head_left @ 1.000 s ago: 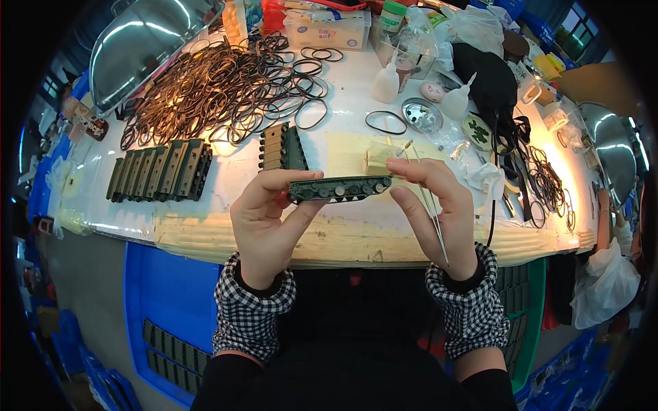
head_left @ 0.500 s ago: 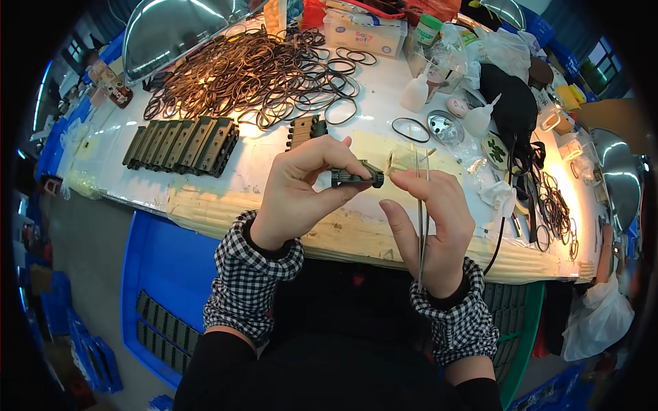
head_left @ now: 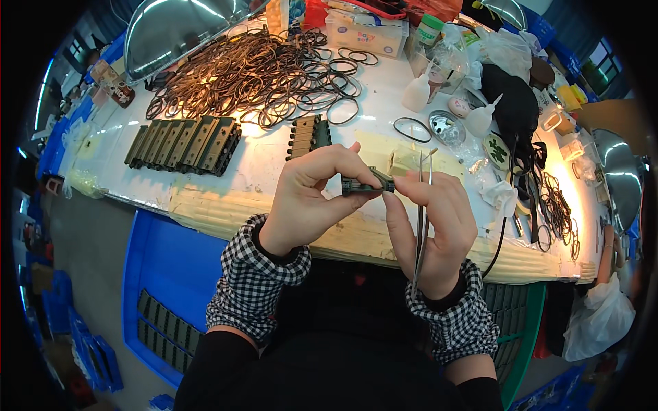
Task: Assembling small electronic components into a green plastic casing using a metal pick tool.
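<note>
Between the thumb and fingers of my left hand [head_left: 298, 202], which is closed, is a small dark green ribbed part [head_left: 355, 185], held level over the table's near edge. My right hand [head_left: 444, 229] has its thumb and forefinger at the right end of that part. Metal tweezers [head_left: 420, 229] are kept in the same hand, tips pointing away from me. Whatever small thing the right fingertips may pinch is hidden. Just beyond the hands sits a cream-coloured block [head_left: 408, 161]. A short stack of similar green-brown parts [head_left: 306, 135] stands behind my left hand.
A row of green-brown ribbed parts [head_left: 184, 145] stands at the left. Behind it spreads a heap of dark rubber rings [head_left: 240, 79]. Squeeze bottles [head_left: 416, 94], a round metal dish [head_left: 446, 128] and a black bag [head_left: 508, 103] crowd the right. Below is a blue bin [head_left: 161, 257].
My right thumb and forefinger have come in to the part's right end; before, they were apart from it. The left hand and part have shifted slightly right.
</note>
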{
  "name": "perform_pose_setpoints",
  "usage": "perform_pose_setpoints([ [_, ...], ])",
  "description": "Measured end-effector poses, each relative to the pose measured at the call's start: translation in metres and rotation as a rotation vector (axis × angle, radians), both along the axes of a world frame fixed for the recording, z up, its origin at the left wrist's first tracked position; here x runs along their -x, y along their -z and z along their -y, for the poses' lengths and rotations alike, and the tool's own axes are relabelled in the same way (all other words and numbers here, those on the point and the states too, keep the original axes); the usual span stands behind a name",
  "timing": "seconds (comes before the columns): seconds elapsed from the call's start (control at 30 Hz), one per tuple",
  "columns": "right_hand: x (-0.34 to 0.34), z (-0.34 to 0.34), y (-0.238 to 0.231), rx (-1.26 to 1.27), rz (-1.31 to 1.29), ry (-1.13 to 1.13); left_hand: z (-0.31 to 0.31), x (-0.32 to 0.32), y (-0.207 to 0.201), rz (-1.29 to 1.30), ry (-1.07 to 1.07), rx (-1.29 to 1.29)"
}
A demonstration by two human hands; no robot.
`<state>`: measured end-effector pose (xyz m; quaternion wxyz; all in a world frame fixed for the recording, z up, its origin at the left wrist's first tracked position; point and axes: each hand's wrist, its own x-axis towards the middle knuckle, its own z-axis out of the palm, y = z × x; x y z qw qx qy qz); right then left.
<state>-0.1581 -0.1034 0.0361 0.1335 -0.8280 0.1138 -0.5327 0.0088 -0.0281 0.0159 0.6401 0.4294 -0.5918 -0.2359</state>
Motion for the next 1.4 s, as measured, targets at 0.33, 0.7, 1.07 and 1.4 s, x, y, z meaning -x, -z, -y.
perform_pose_setpoints([
  [0.33, 0.006, -0.003, 0.005, -0.789, -0.171, -0.342, -0.011, 0.013, -0.012, -0.423, 0.061, -0.321],
  [0.7, 0.010, 0.001, 0.002, -1.175, -0.187, -0.456, -0.012, 0.001, 0.002, -0.684, 0.248, -0.409],
  [1.07, 0.007, 0.006, 0.003, -1.364, -0.184, -0.495, -0.011, 0.004, 0.008, -0.669, 0.153, -0.426],
  [1.4, 0.015, 0.005, 0.008, -1.025, -0.266, -0.439, -0.024, -0.001, -0.006, -0.351, 0.186, -0.417],
])
